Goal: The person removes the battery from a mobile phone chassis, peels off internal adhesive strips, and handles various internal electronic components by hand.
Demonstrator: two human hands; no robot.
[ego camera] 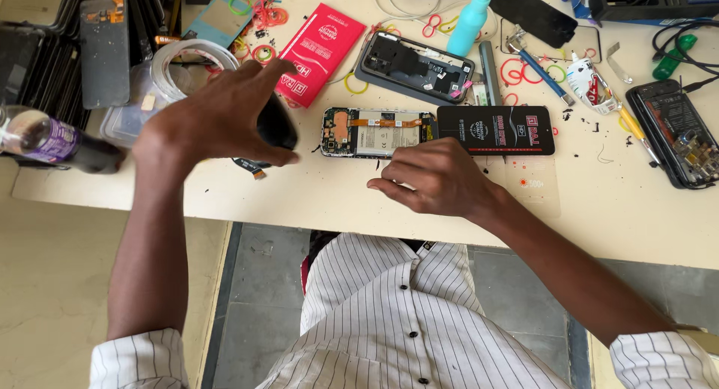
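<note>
Hands working near the bench's front edge: we are pinching a small, light black part point(275, 125) in our left hand point(217, 119), while our right hand point(434, 181), curled and empty, is resting beside the fragile opened phone point(374, 132), best gripped by its side edges.

Beside the opened phone point(377, 132), with bare metal and orange flex film, lies a glossy black glass screen point(496, 130); left of it a glossy red paper packet point(320, 53), all on a matt cream tabletop point(314, 198)
</note>
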